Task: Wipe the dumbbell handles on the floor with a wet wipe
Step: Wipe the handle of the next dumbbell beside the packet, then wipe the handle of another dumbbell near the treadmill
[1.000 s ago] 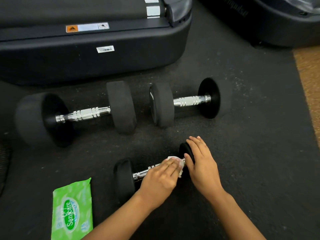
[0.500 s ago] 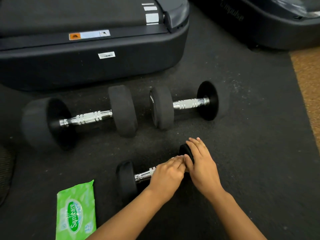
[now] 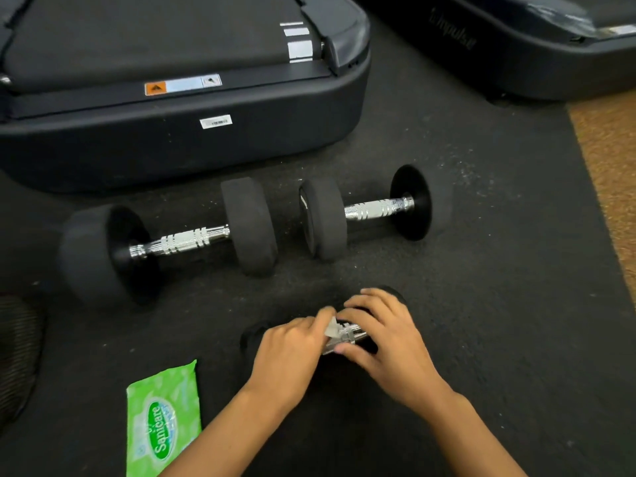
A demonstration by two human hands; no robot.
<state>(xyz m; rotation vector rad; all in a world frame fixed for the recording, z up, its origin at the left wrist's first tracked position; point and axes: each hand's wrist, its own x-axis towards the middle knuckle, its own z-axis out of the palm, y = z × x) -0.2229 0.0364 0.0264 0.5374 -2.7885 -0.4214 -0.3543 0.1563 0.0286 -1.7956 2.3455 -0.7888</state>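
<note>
**Dumbbell handle under both hands**

The small dumbbell (image 3: 347, 333) lies on the black floor mat (image 3: 499, 304) at about 6 o'clock in the view, its chrome handle (image 3: 352, 330) showing between the hands. The left hand (image 3: 292, 352) pinches a white wet wipe (image 3: 332, 328) against the handle; the right hand (image 3: 389, 335) wraps around the dumbbell's far end. At 11 o'clock lies a large dumbbell (image 3: 172, 242), at 1 o'clock a medium dumbbell (image 3: 371, 210), both untouched. A green wipes pack (image 3: 163, 421) rests at 8 o'clock. A treadmill base (image 3: 172, 139) sits at 12 o'clock.
</note>
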